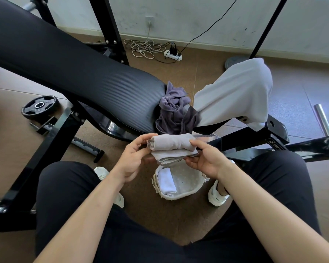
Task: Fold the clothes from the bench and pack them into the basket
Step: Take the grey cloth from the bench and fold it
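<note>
— What is in hand right now?
— A folded pale grey-beige knit cloth (172, 147): a squat bundle with a rolled top layer and a stitched hem along its lower edge. It hangs just above the round white woven basket with a dotted fabric liner (179, 196), which stands on the brown floor (160, 221) at six o'clock from the bundle
— And the hands?
— Both pinch it. The left hand (133, 158) takes the nine o'clock end between thumb and fingertips. The right hand (205, 160) lays its thumb on top at three o'clock, with its fingers curled beneath
— So the step is packing?
— I judge so. The fold looks finished and lowering comes next. The knit is soft and limp, so it would likely slump open if one end were let go early. Better to pinch both ends all the way down, bring it in flat, and release only once it rests on the liner
— Where inside?
— A small smooth white folded cloth (167, 182) already lies along the nine o'clock side of the basket. The bare liner toward three o'clock is the place, long edge beside that cloth
— What is left to fold?
— At twelve o'clock a crumpled soft purple garment (174, 111) heaps at the end of the black ribbed padded bench (74, 73). At two o'clock a large smooth white garment (234, 95) drapes over something it hides. Both look thin and floppy, and the white one looks bulkier
</note>
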{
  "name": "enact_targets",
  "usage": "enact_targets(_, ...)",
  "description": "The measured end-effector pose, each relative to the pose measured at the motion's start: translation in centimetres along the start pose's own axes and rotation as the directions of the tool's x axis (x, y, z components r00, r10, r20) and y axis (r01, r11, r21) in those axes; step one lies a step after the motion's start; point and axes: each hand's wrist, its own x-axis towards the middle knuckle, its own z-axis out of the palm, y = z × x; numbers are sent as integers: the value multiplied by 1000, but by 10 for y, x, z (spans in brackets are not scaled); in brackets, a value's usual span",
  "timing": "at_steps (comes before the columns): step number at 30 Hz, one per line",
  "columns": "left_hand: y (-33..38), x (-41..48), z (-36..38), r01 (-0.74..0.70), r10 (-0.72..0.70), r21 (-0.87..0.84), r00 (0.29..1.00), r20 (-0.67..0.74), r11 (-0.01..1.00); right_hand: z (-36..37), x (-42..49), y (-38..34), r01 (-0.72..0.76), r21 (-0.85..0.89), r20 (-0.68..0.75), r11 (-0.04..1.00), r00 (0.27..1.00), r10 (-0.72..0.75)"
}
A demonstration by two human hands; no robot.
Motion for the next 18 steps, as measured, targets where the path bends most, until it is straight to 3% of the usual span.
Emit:
enact_targets(4,2,0,0,78,-79,-11,997,-25,997,1,-2,0,47,-51,60,998,997,-44)
enact_targets(8,-6,1,-1,24,1,278,996,-88,960,-1,0,2,126,-150,117,981,987,-109)
enact_targets(13,2,-4,-4,87,-125,320,987,100,944,-5,0,-3,213,-240,201,947,965,-166)
enact_targets(18,6,-17,6,97,-221,357,919,327,929,-3,0,1,301,-340,228,891,945,-232)
